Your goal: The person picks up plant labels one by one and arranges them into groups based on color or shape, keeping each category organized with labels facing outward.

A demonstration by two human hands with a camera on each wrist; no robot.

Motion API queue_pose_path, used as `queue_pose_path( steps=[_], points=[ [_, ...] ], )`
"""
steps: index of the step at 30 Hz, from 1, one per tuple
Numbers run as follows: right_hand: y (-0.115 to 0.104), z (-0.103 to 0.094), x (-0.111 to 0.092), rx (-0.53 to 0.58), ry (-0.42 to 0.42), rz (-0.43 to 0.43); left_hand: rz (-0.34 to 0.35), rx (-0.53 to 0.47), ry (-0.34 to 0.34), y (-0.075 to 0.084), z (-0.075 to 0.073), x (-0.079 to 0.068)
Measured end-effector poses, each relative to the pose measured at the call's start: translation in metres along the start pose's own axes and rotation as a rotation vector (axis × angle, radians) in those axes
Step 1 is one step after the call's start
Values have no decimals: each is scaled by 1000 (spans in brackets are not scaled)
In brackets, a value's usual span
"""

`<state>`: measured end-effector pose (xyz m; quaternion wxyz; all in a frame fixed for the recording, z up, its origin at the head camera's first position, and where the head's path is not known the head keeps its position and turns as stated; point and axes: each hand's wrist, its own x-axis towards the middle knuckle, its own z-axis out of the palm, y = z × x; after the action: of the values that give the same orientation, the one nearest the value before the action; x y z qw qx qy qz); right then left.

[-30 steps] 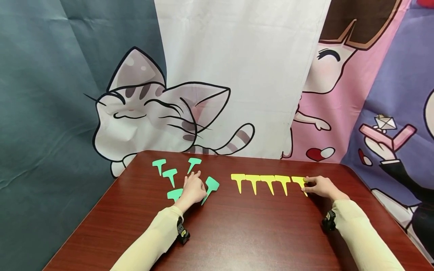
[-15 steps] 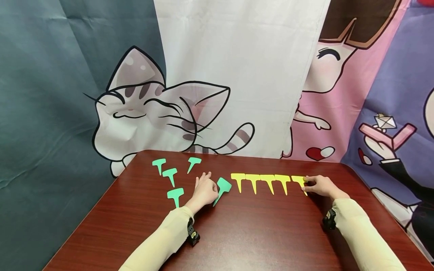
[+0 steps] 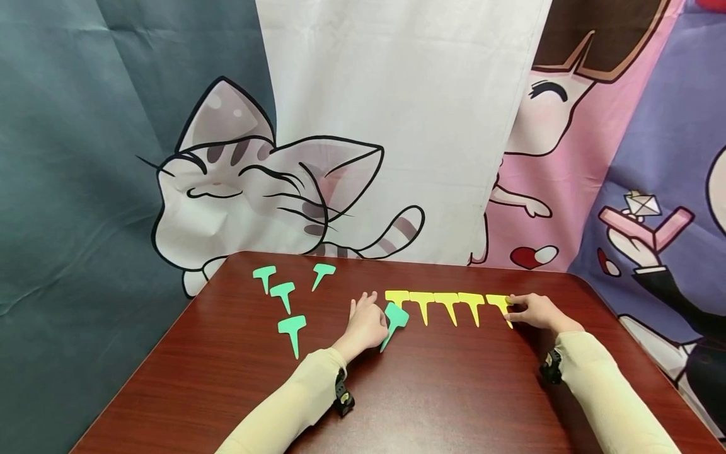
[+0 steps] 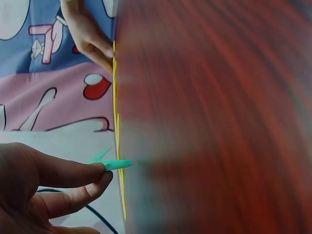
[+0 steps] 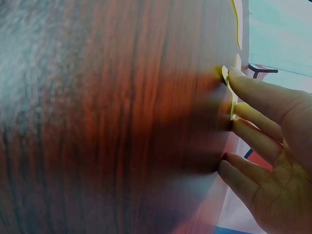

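Observation:
In the head view my left hand (image 3: 365, 325) pinches a green T-shaped plant label (image 3: 397, 314) near the left end of a yellow row. Its head overlaps the leftmost yellow label there, stem pointing down toward me. The left wrist view shows this label (image 4: 119, 165) nearly edge-on, raised off the wood between thumb and finger. My right hand (image 3: 539, 312) holds the rightmost yellow plant label (image 3: 496, 301) at its right side, fingertips down at the tabletop. Seen from the right wrist, thumb and fingers lie on either side of that thin yellow label (image 5: 231, 100).
Several yellow labels (image 3: 446, 299) lie side by side, with a small gap before the rightmost one. Several green labels (image 3: 292, 325) are scattered at the left of the brown table (image 3: 442, 397). A printed cloth backdrop (image 3: 408, 126) hangs behind the far edge.
My left hand has moved right with the green plant label, from among the scattered green ones to the yellow row's left end. My right hand stays at the rightmost yellow plant label.

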<state>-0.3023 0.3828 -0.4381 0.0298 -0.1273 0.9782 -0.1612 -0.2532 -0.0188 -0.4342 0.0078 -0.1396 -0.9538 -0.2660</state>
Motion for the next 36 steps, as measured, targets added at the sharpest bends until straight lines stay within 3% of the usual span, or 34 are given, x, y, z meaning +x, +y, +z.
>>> queue_pose_path(
  steps=[15,24,36],
  points=[
    [1,0,1,7,-2,-7,26,53,-49,35,23,7],
    [0,0,1,12,-2,-3,27,-9,-81,53,32,9],
    [0,0,4,16,-12,-4,30,27,-105,77,49,12]
  ],
)
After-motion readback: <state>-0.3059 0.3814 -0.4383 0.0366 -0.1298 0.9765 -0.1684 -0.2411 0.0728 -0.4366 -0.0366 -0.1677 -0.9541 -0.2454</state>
